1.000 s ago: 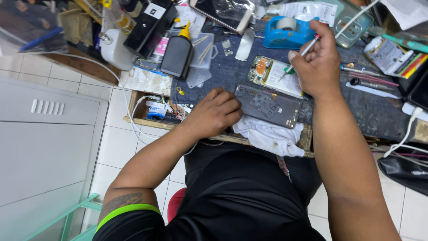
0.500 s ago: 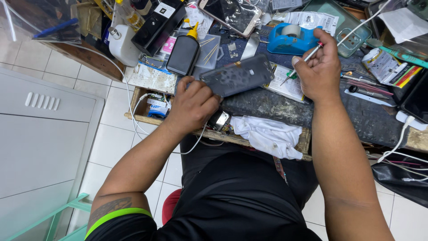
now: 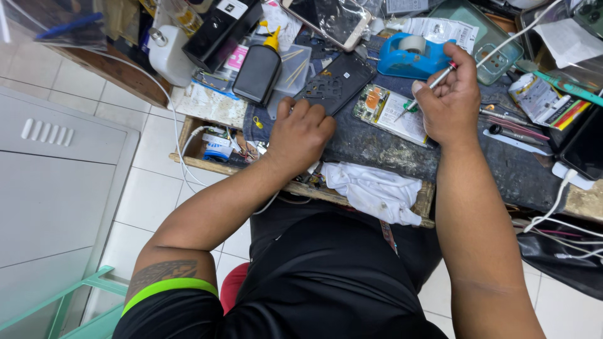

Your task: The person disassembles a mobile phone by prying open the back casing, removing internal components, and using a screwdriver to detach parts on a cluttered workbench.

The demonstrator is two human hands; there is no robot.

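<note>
Two forearms rise from the bottom edge. A white cloth [image 3: 372, 190] drapes the surface [image 3: 377, 147] rim at centre. Above it, the left hand [image 3: 300, 134] curls over a dark phone frame [image 3: 337, 82], hiding its lower end. The right hand [image 3: 447, 100] pinches a thin screwdriver [image 3: 427, 85] (tip hard to make out) over a circuit board [image 3: 372, 102], before a blue tape dispenser [image 3: 409, 55].

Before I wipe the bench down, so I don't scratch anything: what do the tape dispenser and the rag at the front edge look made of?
Tape dispenser: looks like moulded plastic, glossy blue with rounded edges. Rag: seemingly soft woven cloth, matte white, crumpled into folds and stained grey.
</note>
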